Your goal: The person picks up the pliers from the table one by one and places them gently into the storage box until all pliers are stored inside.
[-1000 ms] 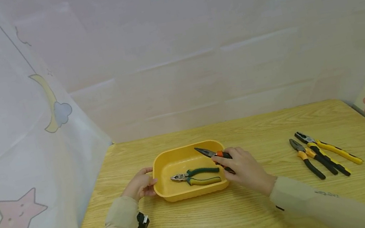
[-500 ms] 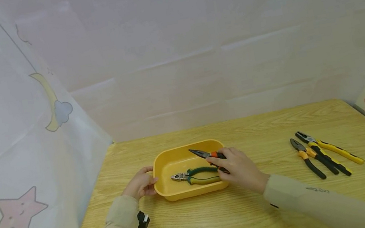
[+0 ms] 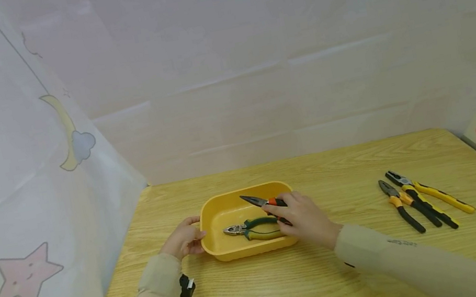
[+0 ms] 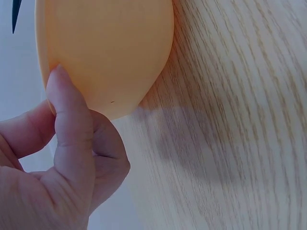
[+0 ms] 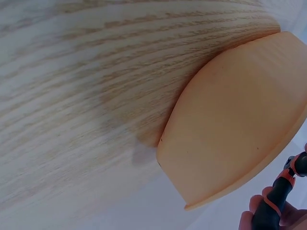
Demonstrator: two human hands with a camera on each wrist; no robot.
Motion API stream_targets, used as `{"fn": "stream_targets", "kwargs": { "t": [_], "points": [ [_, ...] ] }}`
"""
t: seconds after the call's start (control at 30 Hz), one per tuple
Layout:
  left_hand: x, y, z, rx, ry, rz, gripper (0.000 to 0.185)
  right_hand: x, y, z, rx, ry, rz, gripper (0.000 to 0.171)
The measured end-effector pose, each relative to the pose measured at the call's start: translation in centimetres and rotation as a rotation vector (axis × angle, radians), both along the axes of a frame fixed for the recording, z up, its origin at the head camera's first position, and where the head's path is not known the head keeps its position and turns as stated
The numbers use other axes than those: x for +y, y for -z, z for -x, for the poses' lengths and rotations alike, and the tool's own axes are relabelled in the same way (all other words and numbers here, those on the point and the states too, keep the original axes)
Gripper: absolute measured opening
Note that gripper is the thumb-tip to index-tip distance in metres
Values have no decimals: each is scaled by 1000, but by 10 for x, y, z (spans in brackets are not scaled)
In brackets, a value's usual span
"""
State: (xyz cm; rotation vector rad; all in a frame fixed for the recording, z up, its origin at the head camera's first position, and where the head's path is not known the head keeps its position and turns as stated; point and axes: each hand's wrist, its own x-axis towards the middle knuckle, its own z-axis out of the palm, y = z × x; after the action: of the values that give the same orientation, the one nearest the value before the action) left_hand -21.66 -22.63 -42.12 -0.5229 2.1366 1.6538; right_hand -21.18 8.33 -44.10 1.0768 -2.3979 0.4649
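Over the tray [image 3: 211,214], toward its 3 o'clock side, the right hand [image 3: 303,216] is clamped on the handles of the long-nose pliers [image 3: 260,202], their slim dark tip aimed at about 10 o'clock and held clear of the tray floor. At the tray's 9 o'clock wall the left hand [image 3: 183,239] holds the rim, thumb curled against the smooth outside, as the left wrist view shows [image 4: 67,158].

Green pliers [image 3: 254,229] already lie flat inside, nose toward 9 o'clock. As I judge it, the pointed tip could strike or ride up on those handles if lowered where it is, leaving the tool propped on the wall and liable to tip out. A sharp drop could also jolt the light tray if the left hand loosens, since its rounded base sits on a glossy table [image 3: 356,276].

Tray: orange-yellow moulded plastic, oblong, rounded corners, matte. Held pliers: dark steel, black grips with orange bands, ribbed in the right wrist view [image 5: 276,203]. Green pliers: bright metal head, green and yellow rubbery sleeves. Table: pale wood grain, lacquered, reflective. At 3 o'clock, well apart, three spare pliers [image 3: 419,199] with yellow and black grips lie side by side.
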Motion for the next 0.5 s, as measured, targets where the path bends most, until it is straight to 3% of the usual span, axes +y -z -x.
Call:
{"fn": "stream_targets", "kwargs": {
  "t": [0.5],
  "points": [
    [0,0,-1,13,14,14,52,-7,-2,4,-68,-6,-47,41]
  ]
}}
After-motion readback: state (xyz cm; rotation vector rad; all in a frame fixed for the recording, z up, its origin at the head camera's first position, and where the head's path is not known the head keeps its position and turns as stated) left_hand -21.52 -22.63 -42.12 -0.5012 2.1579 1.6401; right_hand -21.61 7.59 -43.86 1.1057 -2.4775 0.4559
